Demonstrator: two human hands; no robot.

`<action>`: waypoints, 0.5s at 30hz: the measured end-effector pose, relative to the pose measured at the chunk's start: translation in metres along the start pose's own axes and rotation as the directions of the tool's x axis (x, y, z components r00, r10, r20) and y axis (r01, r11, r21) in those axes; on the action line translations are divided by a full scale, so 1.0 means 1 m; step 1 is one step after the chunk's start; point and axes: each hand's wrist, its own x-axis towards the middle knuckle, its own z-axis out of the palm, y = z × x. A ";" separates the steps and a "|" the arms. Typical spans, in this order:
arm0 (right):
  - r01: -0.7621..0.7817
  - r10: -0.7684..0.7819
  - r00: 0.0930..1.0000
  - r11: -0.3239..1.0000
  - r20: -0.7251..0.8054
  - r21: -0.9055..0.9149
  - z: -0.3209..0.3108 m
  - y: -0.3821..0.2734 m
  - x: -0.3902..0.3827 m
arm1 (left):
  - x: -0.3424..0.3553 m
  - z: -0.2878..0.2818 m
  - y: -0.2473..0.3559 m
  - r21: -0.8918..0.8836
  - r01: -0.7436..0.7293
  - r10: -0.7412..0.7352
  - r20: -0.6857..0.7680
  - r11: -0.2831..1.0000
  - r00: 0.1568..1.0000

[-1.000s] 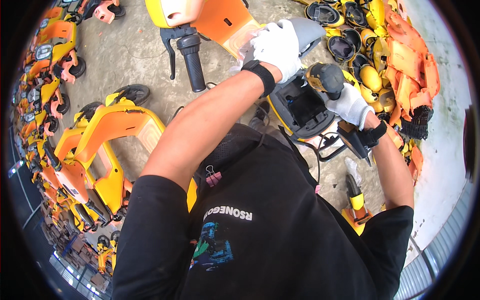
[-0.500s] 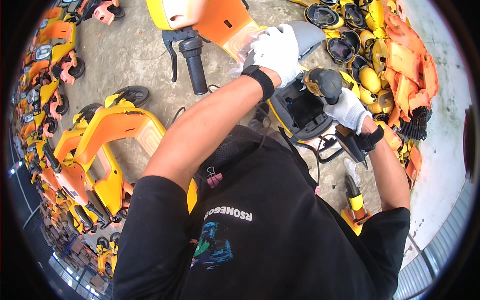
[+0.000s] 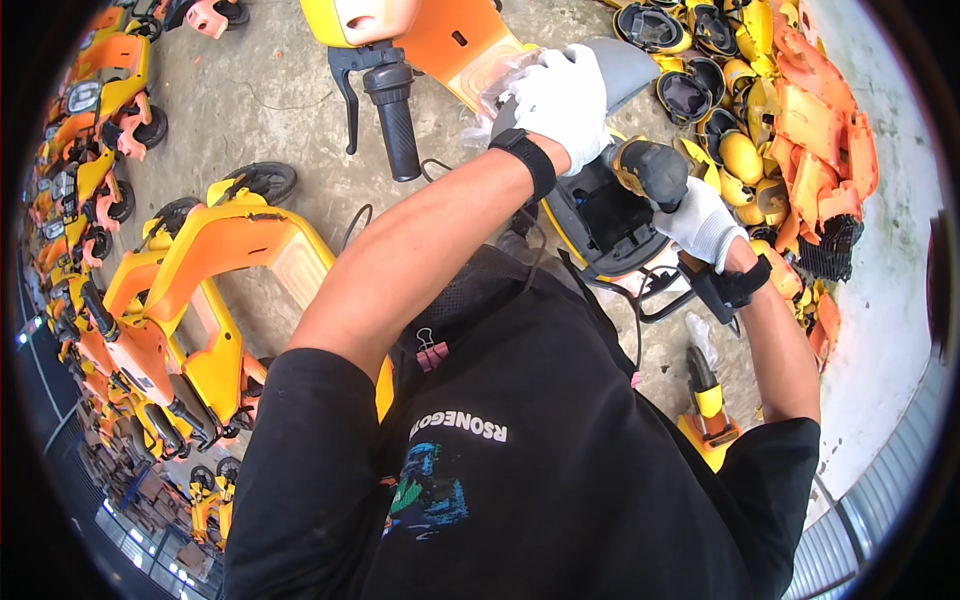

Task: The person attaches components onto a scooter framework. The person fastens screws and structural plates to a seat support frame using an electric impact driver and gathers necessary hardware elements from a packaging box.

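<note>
A scooter with an orange and yellow body [image 3: 465, 45] stands in front of me, its seat raised. My left hand [image 3: 565, 105], in a white glove, is closed on the edge of the grey seat [image 3: 628, 65]; its fingertips are partly hidden. Crumpled clear plastic [image 3: 490, 112] clings beside that hand. Wrapped round the handle of a yellow and black cordless drill [image 3: 655, 172] is my gloved right hand [image 3: 705, 222]. The drill's head is over the dark storage compartment [image 3: 607, 215] under the seat; its tip is hidden. The black handlebar grip [image 3: 396, 125] is to the left.
Another yellow-orange scooter frame [image 3: 210, 290] stands close on my left, with rows of scooters beyond. Yellow helmets [image 3: 740, 158] and orange panels [image 3: 825, 130] are piled at the right, along a white wall [image 3: 905, 200]. A small yellow part with a wheel [image 3: 708, 400] lies near my right elbow.
The view has shifted slightly. Both hands keep their hold on the seat and the drill, with hardly any movement.
</note>
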 end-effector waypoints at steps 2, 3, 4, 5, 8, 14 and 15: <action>-0.009 0.009 1.000 0.999 0.007 0.034 -0.001 -0.002 -0.002 | 0.000 0.002 -0.001 -0.005 -0.001 0.001 -0.013 1.000 1.000; -0.016 0.015 1.000 0.997 0.014 0.070 -0.001 -0.003 -0.002 | -0.001 0.003 -0.001 -0.004 0.005 -0.005 -0.008 1.000 1.000; -0.016 0.015 1.000 0.997 0.016 0.070 0.000 -0.001 -0.003 | -0.001 0.004 -0.002 -0.003 0.010 -0.010 -0.003 1.000 1.000; 0.042 -0.041 0.999 0.997 -0.017 0.062 0.001 0.002 -0.003 | -0.001 0.005 -0.002 -0.002 0.011 -0.011 -0.003 1.000 1.000; 0.117 -0.117 0.993 0.993 -0.034 -0.013 0.000 0.001 -0.004 | 0.000 0.006 -0.003 -0.007 0.006 -0.006 -0.012 1.000 1.000; 0.087 -0.085 0.996 0.989 0.019 -0.116 -0.003 -0.008 -0.002 | 0.000 0.002 -0.003 -0.022 0.006 -0.006 -0.022 1.000 1.000; 0.095 -0.092 0.995 0.989 0.029 -0.116 -0.004 -0.009 0.000 | 0.000 0.001 -0.003 -0.027 0.007 -0.007 -0.014 1.000 1.000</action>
